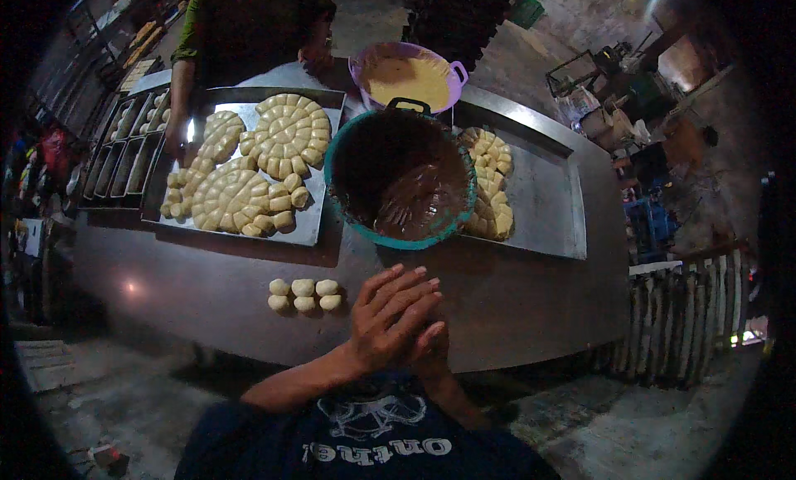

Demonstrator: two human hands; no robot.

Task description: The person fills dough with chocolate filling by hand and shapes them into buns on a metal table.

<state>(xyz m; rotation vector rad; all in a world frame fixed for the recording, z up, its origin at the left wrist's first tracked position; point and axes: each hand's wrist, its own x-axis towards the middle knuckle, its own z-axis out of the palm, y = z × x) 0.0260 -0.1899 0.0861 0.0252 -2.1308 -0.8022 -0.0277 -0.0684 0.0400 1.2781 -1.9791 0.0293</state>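
My left hand [388, 318] lies over my right hand [431, 347], palms together and fingers pressed in a cupped clasp above the near edge of the metal table. Whatever may be between the palms is hidden. Left of my hands, several small pale dough balls [303, 287] sit in two short rows on the tabletop. Just beyond my fingertips stands a teal tub [396, 243] with dark brown paste [424, 205] in the bottom and smeared up its wall.
Dough pieces [290, 136] in packed rounds fill much of the left tray [308, 223]; others [495, 210] lie in the right tray [547, 210]. Behind the tub is a purple basin [456, 82] of yellowish contents. A co-worker's hand [176, 138] is beside the left tray, near loaf pans [124, 161].
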